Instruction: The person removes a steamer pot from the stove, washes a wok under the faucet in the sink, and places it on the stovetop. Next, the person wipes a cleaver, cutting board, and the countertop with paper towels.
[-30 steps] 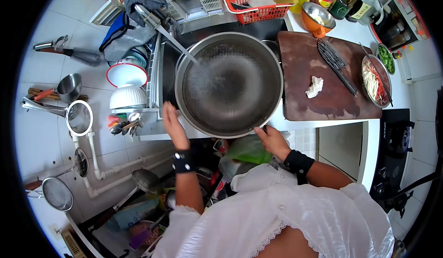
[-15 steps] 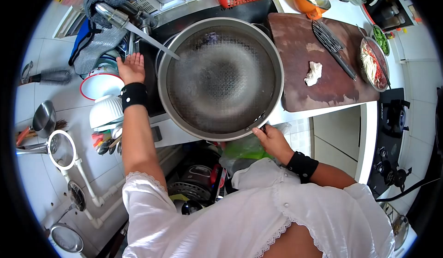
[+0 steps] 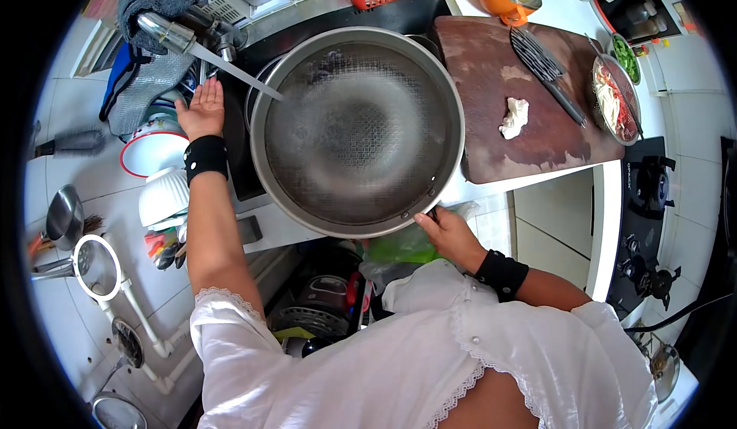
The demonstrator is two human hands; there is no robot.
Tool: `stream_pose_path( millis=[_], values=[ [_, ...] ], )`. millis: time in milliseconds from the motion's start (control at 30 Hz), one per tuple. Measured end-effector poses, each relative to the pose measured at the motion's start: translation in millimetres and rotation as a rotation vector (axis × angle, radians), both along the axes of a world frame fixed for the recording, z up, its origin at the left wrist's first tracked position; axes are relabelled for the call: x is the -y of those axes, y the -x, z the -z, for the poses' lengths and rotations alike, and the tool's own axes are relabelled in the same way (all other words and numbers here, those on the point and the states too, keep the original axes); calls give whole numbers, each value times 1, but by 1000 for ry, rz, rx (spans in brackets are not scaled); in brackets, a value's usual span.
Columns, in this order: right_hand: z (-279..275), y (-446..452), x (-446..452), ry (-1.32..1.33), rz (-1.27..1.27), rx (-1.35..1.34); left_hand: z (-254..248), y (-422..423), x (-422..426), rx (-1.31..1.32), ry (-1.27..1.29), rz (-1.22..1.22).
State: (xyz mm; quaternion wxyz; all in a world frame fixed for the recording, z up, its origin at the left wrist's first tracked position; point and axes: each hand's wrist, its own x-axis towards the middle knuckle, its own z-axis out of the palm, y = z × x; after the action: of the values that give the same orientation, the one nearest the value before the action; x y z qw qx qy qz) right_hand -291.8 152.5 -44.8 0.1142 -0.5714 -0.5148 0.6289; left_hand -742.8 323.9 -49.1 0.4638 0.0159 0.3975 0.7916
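The left arm (image 3: pixel 218 229) is reaching forward, the left hand (image 3: pixel 203 110) opening flat, palm up. The right forearm (image 3: pixel 549 288) is angling inward, the right hand (image 3: pixel 453 237) gripping with its thumb showing on top.

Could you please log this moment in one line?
left hand: open, beside pan | right hand: gripping handle | tap: running into pan | pan: over sink, holding water
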Motion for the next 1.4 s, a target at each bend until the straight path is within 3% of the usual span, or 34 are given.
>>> stream_pose_path(
  millis=[1400],
  values=[
    [-4, -10, -13, 39, -120, 23, -15, -8, 3, -6, 34, 53]
  ],
)
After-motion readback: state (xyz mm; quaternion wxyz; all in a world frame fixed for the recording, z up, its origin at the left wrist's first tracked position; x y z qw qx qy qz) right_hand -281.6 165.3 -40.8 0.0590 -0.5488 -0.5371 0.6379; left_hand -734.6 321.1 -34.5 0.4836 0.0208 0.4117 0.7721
